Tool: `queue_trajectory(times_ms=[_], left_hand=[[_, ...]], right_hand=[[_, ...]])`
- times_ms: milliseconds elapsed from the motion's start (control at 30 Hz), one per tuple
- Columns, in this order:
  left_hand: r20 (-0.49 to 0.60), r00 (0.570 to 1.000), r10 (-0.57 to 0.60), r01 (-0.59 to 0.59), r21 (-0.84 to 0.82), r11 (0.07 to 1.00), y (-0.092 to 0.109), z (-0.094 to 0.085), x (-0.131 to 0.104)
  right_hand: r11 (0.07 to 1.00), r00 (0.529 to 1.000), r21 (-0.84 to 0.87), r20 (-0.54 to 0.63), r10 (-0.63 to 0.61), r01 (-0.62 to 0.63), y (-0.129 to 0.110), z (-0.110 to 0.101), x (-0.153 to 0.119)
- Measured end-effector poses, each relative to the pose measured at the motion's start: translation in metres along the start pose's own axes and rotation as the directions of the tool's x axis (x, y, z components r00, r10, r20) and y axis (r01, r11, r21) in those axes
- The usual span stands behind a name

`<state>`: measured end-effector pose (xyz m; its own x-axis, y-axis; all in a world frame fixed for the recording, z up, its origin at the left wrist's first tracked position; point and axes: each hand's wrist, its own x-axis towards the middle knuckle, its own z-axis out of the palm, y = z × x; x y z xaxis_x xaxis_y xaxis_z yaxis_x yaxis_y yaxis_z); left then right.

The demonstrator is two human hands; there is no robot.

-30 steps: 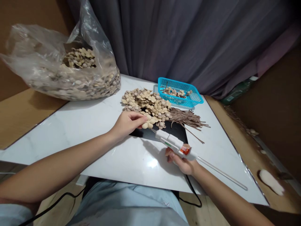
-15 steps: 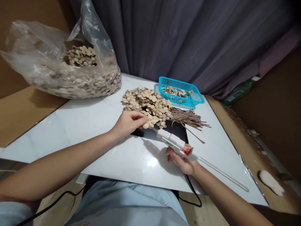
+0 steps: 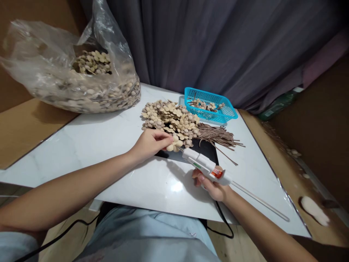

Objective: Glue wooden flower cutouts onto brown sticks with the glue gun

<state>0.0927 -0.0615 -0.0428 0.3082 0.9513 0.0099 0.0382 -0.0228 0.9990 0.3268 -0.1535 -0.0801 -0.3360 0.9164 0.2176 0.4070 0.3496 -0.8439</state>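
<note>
Between the thumb and fingers of my left hand (image 3: 154,142) is a cream artificial flower (image 3: 175,144) with rounded petals. My right hand (image 3: 211,185) is wrapped round the handle of a white glue gun (image 3: 200,162), a long clear glue stick (image 3: 261,201) jutting from its back end. The gun's metal nozzle points left and meets the flower's edge; whether it touches I cannot tell. Just behind, a heap of similar cream and greyish flowers (image 3: 169,115) lies on a black mat (image 3: 208,150). Thin brown stems (image 3: 218,135) lie bundled to the right of the heap.
A large clear plastic bag (image 3: 89,92) full of such flower pieces stands at the left of the white table (image 3: 109,142). A blue basket (image 3: 230,117) holding loose pieces sits at the back. From the gun a black cord (image 3: 225,220) hangs over the front edge.
The held flower has shifted slightly right and tilted, turning its petals toward the nozzle. My right hand and the glue gun have hardly moved.
</note>
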Motion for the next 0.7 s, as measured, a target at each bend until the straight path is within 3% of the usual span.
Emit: queue_trajectory(times_ms=[233,433,700], left_hand=[[0.024,1.0,-0.01,0.011,-0.013,1.0,-0.001,0.0,0.001],[0.042,0.999,-0.005,0.004,0.03,1.0,-0.003,0.001,-0.001],[0.06,0.998,-0.034,0.032,0.026,0.999,-0.007,0.0,0.0]], right_hand=[[1.0,1.0,-0.006,0.005,0.0,0.0,0.004,0.0,-0.002],[0.994,0.997,0.09,-0.021,0.069,-0.067,0.006,0.0,-0.004],[0.905,0.985,0.405,-0.051,0.163,-0.129,0.013,-0.002,-0.004]])
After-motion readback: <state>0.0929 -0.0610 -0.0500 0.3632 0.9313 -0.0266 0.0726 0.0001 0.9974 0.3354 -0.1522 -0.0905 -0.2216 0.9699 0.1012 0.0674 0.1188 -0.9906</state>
